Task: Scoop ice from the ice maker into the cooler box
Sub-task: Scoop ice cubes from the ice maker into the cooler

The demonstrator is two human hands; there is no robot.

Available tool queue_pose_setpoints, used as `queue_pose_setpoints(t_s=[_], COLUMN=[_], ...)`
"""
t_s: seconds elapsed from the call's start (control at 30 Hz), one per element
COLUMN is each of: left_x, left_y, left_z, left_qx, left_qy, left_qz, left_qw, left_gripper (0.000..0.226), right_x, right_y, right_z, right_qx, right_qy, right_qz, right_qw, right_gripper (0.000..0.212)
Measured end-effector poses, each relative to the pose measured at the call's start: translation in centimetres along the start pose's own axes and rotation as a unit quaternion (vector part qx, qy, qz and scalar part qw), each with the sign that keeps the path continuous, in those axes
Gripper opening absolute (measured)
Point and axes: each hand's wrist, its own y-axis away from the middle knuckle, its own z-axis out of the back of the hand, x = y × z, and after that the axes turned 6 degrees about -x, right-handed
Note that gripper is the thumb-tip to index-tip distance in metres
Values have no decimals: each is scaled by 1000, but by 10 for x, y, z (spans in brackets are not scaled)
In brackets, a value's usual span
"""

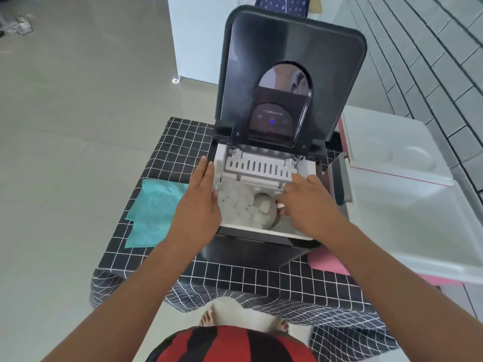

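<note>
Teal cloth at table left edge. Left hand flat, fingers apart, against ice maker left wall. Right hand inside the bin, clamped on metal scoop in ice. Cooler box open, just right.

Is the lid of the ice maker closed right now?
No, the ice maker's dark lid stands raised, leaving the ice in the basket exposed between the left hand and right hand.

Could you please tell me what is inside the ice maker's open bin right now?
Inside the ice maker lie ice pieces and a round metal scoop. The right hand covers the scoop's handle and the bin's right side.
</note>
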Motion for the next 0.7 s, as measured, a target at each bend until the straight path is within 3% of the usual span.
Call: queue_pose_setpoints(t_s=[0.17,0.7], left_x=[4,12], left_y=[0,0], left_z=[-1,-3], left_qx=[-3,-6], left_qy=[-2,-51], left_qz=[-5,-35], left_qw=[1000,998], left_gripper=[61,62], right_x=[-9,3], right_y=[15,3], right_z=[-1,-10], right_qx=[-61,-81], right_qy=[-39,-45], right_qz=[-31,-77], right_qw=[997,993], right_gripper=[15,18])
